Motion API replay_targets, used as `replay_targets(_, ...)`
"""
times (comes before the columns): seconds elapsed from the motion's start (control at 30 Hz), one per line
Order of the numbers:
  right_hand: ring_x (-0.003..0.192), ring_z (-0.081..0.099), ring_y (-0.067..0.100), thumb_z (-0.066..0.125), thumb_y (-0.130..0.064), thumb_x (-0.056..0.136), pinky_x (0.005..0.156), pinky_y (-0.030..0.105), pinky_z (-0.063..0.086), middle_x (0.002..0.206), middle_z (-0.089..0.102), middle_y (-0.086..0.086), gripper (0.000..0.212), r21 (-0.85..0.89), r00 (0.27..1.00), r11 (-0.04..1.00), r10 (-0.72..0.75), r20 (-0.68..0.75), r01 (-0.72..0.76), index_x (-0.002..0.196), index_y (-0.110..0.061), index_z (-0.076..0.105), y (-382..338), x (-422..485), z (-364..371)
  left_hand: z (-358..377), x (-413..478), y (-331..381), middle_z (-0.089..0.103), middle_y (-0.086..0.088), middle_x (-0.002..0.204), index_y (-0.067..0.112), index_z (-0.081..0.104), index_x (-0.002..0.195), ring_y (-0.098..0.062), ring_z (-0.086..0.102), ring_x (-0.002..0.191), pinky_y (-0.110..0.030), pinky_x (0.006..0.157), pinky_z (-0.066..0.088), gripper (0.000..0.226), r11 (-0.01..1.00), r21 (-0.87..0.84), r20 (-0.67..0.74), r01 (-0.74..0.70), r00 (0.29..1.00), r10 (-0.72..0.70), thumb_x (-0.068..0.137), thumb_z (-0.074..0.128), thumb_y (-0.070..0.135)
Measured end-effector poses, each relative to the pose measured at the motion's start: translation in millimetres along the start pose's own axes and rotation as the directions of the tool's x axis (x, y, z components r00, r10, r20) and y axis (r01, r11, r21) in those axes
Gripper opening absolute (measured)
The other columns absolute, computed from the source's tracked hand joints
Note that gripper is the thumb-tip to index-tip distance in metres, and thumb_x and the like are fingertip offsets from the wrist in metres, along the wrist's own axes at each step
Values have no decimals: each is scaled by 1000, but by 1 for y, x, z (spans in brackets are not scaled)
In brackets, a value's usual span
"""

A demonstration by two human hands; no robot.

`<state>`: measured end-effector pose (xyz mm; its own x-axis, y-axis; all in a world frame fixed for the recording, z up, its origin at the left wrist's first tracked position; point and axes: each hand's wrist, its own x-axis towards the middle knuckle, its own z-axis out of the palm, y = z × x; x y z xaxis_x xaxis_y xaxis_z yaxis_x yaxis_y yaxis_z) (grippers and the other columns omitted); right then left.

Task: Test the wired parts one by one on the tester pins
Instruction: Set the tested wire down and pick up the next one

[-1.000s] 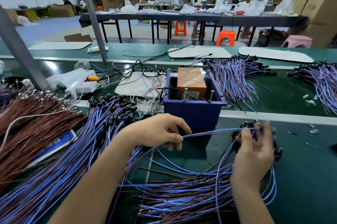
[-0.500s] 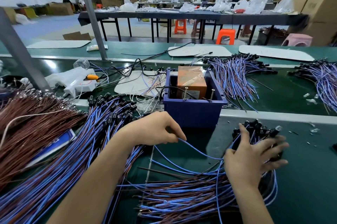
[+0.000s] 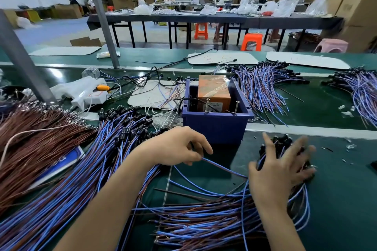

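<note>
1 thin blue-and-brown wired part (image 3: 224, 168), just below the frame's middle, is pinched near its end by the left hand (image 3: 177, 146); the right hand (image 3: 279, 171) spreads loose, gripping nothing, over black capped ends (image 3: 284, 141) at lower right. It looks feather-light, floppy and apt to snag, so I'd hold close to the tips to steer them onto the 2 upright metal pins (image 3: 207, 105) in the dark blue plastic box (image 3: 216, 128) at centre.

The blue plastic bin (image 3: 216, 128) stands just beyond the left hand (image 3: 177, 146), an orange box (image 3: 214, 89) inside it. Under the right hand (image 3: 279, 169) lie blue-and-brown wired parts (image 3: 204, 222); a larger wire heap (image 3: 81, 179) spreads left of both hands.
</note>
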<state>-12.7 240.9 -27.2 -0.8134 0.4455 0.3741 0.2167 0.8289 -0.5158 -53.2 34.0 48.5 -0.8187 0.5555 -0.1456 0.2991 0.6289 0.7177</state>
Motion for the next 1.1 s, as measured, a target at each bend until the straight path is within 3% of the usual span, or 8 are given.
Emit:
replay_targets(0.07,123,52,15,69,-5,84,107,42,36,138,51,19,45,351,985,921,-173,-23,170,126,-18,60,-5,-3,-4,1,1,1,65,6,80,21,70,102,-9,65,60,-16,63,51,28,1000,-26,-5,-13,1000,12,87,59,1)
replay_targets(0.13,74,60,-10,69,-2,84,79,11,45,100,72,-1,32,567,929,769,-369,20,294,111,-20,66,-13,-10,-9,3,1,3,65,4,81,20,69,100,-11,68,62,-17,65,52,25,998,-53,-21,-35,999,34,88,59,0)
replay_targets(0.17,72,62,-9,70,-1,83,74,6,44,90,72,-9,32,628,898,713,-437,52,311,105,-23,66,-17,-13,-9,4,2,3,66,2,83,19,68,98,-13,70,65,-18,67,52,23,997,-71,-33,-41,999,39,88,60,0)
replay_targets(0.27,73,65,2,70,0,83,68,9,47,74,67,-15,38,697,859,664,-492,138,269,90,-35,60,-24,-20,-4,4,2,2,67,-6,86,17,63,92,-18,71,68,-22,67,55,18,991,-122,-55,-49,998,43,88,61,-1)
replay_targets(0.43,65,65,9,61,5,88,60,13,46,72,66,-6,29,745,918,647,-378,124,165,82,-24,64,-15,-15,1,-4,0,0,66,-7,78,12,59,93,-17,67,62,-23,63,56,19,963,-269,-205,-19,978,-38,84,65,-4)
replay_targets(0.6,69,71,10,59,3,90,65,15,51,75,70,-2,24,819,954,572,-265,140,39,85,-19,67,-15,-15,3,-4,4,8,70,-21,85,7,50,87,-25,71,73,-29,69,59,26,674,-714,-406,-190,896,-178,78,67,-10)
replay_targets(0.8,73,72,16,54,6,92,71,23,55,88,67,14,28,856,967,517,-209,146,-18,87,-20,64,-16,-13,2,3,6,14,72,-20,98,9,55,89,-26,71,92,-28,80,58,26,538,-816,-326,-214,938,-122,69,73,6)
replay_targets(1.1,75,71,18,46,22,87,73,21,55,89,59,-8,42,866,955,500,-256,148,0,80,-12,67,-18,-14,4,12,6,13,72,-9,107,12,72,105,-14,66,105,-23,92,52,18,765,-643,-124,-38,991,-56,91,61,11)
